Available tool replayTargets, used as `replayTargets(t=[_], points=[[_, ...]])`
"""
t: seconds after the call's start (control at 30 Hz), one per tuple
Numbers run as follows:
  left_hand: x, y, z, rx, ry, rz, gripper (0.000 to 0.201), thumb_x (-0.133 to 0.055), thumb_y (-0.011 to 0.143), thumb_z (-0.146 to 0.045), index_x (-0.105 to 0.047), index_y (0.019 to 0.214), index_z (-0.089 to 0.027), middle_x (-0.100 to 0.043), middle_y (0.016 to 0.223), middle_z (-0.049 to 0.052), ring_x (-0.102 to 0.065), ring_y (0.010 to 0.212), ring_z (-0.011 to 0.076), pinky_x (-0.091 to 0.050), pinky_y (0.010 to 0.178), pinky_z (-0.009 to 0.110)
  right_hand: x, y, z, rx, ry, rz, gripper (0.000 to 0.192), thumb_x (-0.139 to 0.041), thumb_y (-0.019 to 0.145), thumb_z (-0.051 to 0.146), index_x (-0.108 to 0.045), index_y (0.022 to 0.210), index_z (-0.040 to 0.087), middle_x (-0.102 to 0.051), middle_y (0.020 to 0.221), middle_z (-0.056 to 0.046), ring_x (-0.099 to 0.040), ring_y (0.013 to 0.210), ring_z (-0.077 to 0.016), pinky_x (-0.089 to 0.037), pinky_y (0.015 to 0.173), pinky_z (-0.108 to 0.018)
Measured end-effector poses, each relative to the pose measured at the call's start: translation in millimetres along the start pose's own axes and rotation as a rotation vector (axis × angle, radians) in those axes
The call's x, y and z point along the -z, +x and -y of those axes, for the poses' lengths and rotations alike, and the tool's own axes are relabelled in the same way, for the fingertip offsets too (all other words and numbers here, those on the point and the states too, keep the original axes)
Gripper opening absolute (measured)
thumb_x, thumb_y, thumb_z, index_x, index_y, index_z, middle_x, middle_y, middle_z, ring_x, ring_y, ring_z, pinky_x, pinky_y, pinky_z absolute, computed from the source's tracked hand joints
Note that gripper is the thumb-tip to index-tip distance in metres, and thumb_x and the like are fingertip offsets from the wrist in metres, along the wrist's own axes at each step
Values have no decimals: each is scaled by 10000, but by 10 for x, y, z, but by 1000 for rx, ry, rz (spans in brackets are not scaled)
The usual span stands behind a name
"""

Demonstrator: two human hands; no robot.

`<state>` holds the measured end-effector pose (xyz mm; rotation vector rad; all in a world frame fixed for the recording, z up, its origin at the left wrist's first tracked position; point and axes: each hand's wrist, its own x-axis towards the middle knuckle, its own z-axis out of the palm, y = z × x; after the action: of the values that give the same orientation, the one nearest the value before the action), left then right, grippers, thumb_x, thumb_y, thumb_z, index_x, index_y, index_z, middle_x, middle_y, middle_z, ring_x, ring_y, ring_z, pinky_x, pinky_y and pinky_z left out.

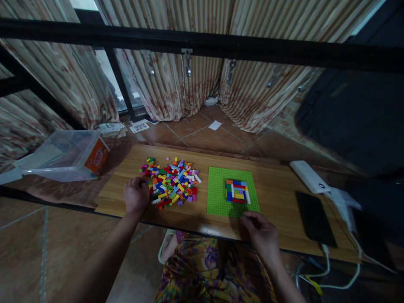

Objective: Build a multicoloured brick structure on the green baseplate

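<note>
Pile of small coloured bricks [172, 182] lies loose on the wooden tabletop [277, 193], toward its left end, approx. midway btw. far and near edges; left hand [136, 194] rests at the pile's left side, fingers curled down onto the outermost bricks, can't tell whether it pinches one; green baseplate [232, 191] sits flat just right of the pile, near the tabletop's middle, w/ a small square build of red, blue, yellow and white bricks [237, 191] pressed on its right half; right hand [260, 231] is at the near edge, just below the baseplate's near right corner, fingers loosely bent, fingertips close to the plate's edge, nothing visibly held; toward the right end lie a black flat device [314, 218] and, at the far edge, a white oblong power bank [306, 176], w/ white cables [342, 269] running off the right near corner; off the left end, a clear plastic box w/ orange label [67, 155] lies tipped on its side; striped curtains [176, 80] hang behind, tiled floor beneath.
</note>
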<state>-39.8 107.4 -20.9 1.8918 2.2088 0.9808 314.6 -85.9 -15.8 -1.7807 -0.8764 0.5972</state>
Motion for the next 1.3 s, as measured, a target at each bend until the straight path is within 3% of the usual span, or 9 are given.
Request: replayTargets(t=[0.13,0.33,0.53,0.93,1.17,1.3], points=[[-2,5,-1,2,3,6,209,-444,758,-170,-651,777,-189,-670,858,84,-591,861,245,-457,820,358,159,173,-28,13,-69,-35,270,-679,759,424,-684,907,198,-718,852,-57,-675,786,-220,-536,736,-361],[-7,9,-3,14,2,-3,200,-456,750,-166,-653,777,-191,-671,863,78,-594,864,241,-459,821,354,169,420,-23,341,-190,37,237,-585,854,382,-700,985,222,-700,969,-66,-651,863,-212,-524,793,-385],[-14,9,4,11,10,3,209,-455,747,-167,-659,792,-187,-672,875,85,-596,868,241,-459,808,349,259,649,-33,605,-340,155,201,-581,880,313,-714,1028,283,-707,932,-42,-625,894,-216,-514,795,-385],[2,11,-22,25,39,21,229,-448,755,-176,-671,806,-185,-680,880,85,-597,879,252,-459,814,355,370,825,63,772,-417,372,216,-556,910,258,-695,1067,308,-714,936,-29,-631,874,-198,-520,746,-345],[-1,1,-22,7,23,5,233,-449,753,-165,-674,810,-188,-680,876,82,-597,867,245,-459,802,350,369,859,75,871,-516,408,251,-524,921,214,-692,1092,289,-712,920,-40,-623,849,-185,-526,734,-331],[-10,3,-9,7,36,2,225,-454,758,-174,-673,803,-192,-682,875,79,-596,863,245,-457,797,349,381,846,37,911,-593,396,280,-508,918,192,-693,1112,275,-712,972,-53,-627,902,-192,-529,802,-348]])
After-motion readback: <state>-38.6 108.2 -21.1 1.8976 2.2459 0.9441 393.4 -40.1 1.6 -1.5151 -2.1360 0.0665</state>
